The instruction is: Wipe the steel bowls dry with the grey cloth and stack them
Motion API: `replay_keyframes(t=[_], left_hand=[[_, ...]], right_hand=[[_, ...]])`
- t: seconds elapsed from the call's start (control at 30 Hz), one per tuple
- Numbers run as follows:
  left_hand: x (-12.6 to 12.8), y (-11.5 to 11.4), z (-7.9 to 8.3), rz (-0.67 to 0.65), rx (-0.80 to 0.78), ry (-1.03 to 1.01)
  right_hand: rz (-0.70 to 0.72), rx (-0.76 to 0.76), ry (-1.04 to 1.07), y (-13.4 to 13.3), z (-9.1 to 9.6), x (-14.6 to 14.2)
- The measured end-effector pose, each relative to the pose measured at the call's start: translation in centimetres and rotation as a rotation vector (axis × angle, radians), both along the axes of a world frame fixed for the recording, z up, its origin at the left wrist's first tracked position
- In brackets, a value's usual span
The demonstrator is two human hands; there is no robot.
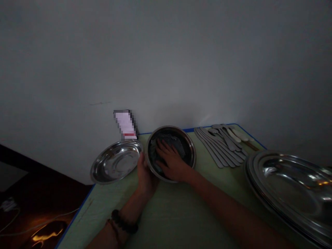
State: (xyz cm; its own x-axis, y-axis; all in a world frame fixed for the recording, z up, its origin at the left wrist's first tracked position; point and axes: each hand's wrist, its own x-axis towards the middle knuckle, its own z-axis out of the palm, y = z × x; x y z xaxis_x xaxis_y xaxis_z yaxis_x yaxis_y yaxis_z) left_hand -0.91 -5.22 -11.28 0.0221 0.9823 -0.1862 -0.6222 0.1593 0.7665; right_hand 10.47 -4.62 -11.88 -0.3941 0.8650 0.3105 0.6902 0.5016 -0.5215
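Note:
A round stainless steel dish (192,148) is tilted toward me near the back edge of the table. My left hand (146,176) grips it at the lower left rim, thumb up along the side and the other fingers hidden beneath. Inside the dish lies a dark cloth (178,142) with a pale patterned edge. Flat on this cloth rests my right hand (169,159), its fingers spread. Just left of my left hand, another steel dish (116,162) sits near the table's left edge.
A phone (126,124) with a lit, blurred screen leans against the wall. Several steel knives (215,148) lie fanned out at the right, with spoons (224,133) behind them. Stacked steel plates (287,193) stand at the front right of the green table (166,218).

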Motion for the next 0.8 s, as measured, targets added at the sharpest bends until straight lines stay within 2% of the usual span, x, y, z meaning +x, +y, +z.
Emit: replay_keyframes(t=[0.13, 0.33, 0.43, 0.57, 0.63, 0.7, 0.8], left_hand=[[-0.1, -0.2, 0.2, -0.003, 0.043, -0.011], [0.3, 0.0, 0.5, 0.024, 0.047, 0.007], [0.5, 0.0, 0.7, 0.061, 0.028, 0.007], [0.7, -0.4, 0.6, 0.064, 0.010, 0.072], [0.6, -0.5, 0.3, 0.036, 0.012, 0.082], [0.5, -0.5, 0.0, 0.018, 0.043, 0.071], [0.1, -0.3, -0.4, 0.021, 0.078, 0.065]], right_hand=[[0.094, 0.070, 0.026, -0.3, -0.1, 0.8], [0.051, 0.147, -0.015, -1.1, 0.0, 0.5], [-0.047, 0.169, -0.040, -1.4, -0.3, -0.1], [-0.330, 0.167, 0.008, -1.2, -1.1, -0.4], [-0.407, 0.166, 0.046, -1.0, -1.4, -0.2], [-0.322, 0.172, 0.050, -0.8, -1.4, 0.2], [-0.024, 0.192, -0.001, -0.8, -1.1, 1.0]])
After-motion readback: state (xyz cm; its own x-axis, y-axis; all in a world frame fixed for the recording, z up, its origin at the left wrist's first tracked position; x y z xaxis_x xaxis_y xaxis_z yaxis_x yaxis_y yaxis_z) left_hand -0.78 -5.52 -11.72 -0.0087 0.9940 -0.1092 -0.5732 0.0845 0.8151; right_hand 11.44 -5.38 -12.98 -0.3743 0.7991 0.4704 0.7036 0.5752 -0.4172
